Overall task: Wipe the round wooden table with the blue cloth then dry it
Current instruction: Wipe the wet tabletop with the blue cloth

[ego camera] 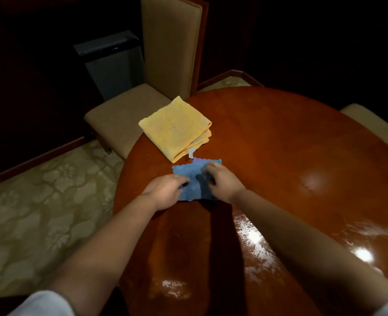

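A small blue cloth [194, 179] lies on the round wooden table [279, 144] near its left edge. My left hand [165, 190] rests on the cloth's left side with fingers curled onto it. My right hand [220, 179] presses on the cloth's right side, fingers bent over the fabric. Both hands grip the cloth against the tabletop. A folded yellow cloth [175, 128] sits just beyond the blue one, its corner over the table's edge. Wet streaks [254, 238] shine on the wood near me.
A beige upholstered chair [165, 65] stands at the table's far left, its seat [120, 115] next to the yellow cloth. A grey bin [110, 65] is behind it. Another pale seat [375, 124] shows at the right. Patterned carpet [40, 213] covers the floor.
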Tool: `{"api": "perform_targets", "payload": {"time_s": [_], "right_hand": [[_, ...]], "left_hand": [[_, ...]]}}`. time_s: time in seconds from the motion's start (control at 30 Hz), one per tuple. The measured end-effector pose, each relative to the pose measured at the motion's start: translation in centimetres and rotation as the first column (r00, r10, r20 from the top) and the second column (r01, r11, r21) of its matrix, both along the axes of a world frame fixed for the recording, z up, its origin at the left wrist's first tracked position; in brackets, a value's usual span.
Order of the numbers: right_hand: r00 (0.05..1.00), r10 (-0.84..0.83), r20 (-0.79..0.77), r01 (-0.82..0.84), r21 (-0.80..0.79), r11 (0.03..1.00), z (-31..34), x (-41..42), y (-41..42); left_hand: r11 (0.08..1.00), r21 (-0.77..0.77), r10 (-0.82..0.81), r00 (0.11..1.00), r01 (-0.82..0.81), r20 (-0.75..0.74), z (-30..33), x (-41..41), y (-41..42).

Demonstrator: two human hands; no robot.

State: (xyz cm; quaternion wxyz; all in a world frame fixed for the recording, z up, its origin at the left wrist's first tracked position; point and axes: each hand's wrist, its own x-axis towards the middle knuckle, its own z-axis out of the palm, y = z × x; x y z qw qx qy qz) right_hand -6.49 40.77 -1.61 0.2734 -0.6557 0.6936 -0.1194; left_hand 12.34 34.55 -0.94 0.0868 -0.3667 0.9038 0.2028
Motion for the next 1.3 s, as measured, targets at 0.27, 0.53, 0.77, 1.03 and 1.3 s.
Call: {"api": "perform_targets", "payload": {"time_s": [0.27,0.53,0.77,1.03,1.3], "right_hand": [[0.918,0.266,-0.293,-0.255,0.076,0.964,0.7,-0.9,3.1],[0.986,0.024,-0.164,0.003,0.164,0.987,1.5,-0.4,0.9],[0.989,-0.138,-0.045,0.142,0.1,0.985,2.5,-0.5,0.6],[0.989,-0.11,-0.104,0.122,0.124,0.985,2.2,-0.3,0.9],[0.991,-0.052,-0.124,0.07,0.149,0.986,1.8,0.1,1.1]], "left_hand": [[0.906,-0.261,-0.288,0.937,0.334,0.2,-0.3,0.5,0.7],[0.904,-0.279,-0.264,0.936,0.325,0.233,0.0,0.2,1.1],[0.978,-0.175,0.108,0.992,-0.118,-0.063,2.0,0.5,0.0],[0.993,-0.115,-0.014,0.996,0.003,-0.093,2.2,1.1,0.7],[0.978,0.201,0.063,0.998,-0.064,0.009,0.4,1.6,1.9]]}}
